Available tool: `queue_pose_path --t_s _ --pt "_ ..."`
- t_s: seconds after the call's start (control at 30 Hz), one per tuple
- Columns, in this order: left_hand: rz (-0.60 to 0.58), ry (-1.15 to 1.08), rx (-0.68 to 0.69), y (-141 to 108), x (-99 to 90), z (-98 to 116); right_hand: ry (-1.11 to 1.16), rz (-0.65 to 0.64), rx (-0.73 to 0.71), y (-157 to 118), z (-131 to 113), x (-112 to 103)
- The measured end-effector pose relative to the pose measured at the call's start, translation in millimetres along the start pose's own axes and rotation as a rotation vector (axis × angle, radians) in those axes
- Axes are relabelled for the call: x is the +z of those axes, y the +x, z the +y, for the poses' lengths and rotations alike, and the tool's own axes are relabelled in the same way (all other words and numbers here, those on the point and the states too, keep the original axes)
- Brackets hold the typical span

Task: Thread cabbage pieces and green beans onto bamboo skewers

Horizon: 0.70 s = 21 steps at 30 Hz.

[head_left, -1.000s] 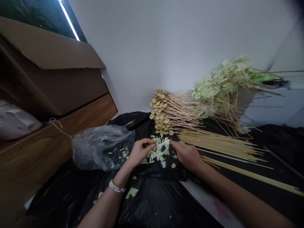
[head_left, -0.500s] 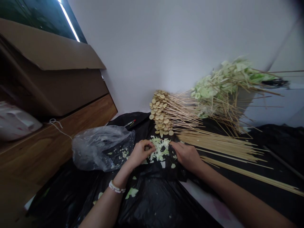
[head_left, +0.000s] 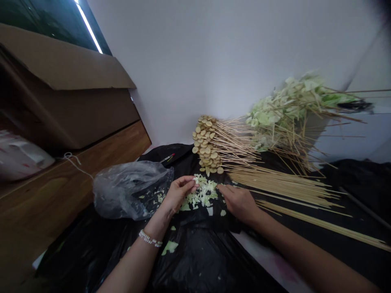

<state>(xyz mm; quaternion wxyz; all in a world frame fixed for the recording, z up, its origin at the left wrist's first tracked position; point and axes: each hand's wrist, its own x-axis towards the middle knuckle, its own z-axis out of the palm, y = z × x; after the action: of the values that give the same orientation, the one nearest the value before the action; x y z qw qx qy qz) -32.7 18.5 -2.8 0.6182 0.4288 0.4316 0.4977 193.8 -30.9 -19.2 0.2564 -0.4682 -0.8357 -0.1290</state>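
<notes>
Firstly, left hand (head_left: 179, 194): it is held half closed at the edge of the cabbage shreds (head_left: 204, 194), with the fingers curved inward. A pale scrap is seen at the fingertips, but whether it is gripped cannot be told. A pearl bracelet (head_left: 149, 239) is worn on the wrist.

Right hand (head_left: 240, 203): it is kept open and palm down, with the fingers laid toward the shreds, at their right side.

Shreds: thin, crumpled, pale green pieces are heaped between both hands on a black plastic sheet (head_left: 195, 260), probably so they can be reached from either side. Loose pieces are scattered nearer the body.

Disc skewers (head_left: 207, 148): round, dry-looking tan slices are massed just beyond the shreds, and their thin sticks are fanned to the right.

Bare skewers (head_left: 282, 183): smooth wooden sticks are laid almost parallel at the right, apparently to keep them orderly.

Leaf skewers (head_left: 290, 110): green leaves on sticks are piled farther back, against the wall (head_left: 214, 61).

Clear bag (head_left: 131, 189): this thin, wrinkled plastic is placed left of the left hand, with green scraps inside.

Surroundings: a small marker (head_left: 167, 157) is lying on the sheet, and a cardboard box (head_left: 61, 69) is standing at the upper left.
</notes>
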Motion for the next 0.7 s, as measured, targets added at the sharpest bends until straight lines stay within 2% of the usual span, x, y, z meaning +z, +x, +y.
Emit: queue_pose_path --t_s 0.27,0.7 --pt "-0.023 0.033 0.008 -2.6 3.7 1.4 0.035 0.010 -0.017 -1.7 -0.4 4.5" --pt "-0.076 0.129 0.072 -5.0 7.1 -0.5 0.036 -0.048 -0.006 -0.8 -1.9 1.3"
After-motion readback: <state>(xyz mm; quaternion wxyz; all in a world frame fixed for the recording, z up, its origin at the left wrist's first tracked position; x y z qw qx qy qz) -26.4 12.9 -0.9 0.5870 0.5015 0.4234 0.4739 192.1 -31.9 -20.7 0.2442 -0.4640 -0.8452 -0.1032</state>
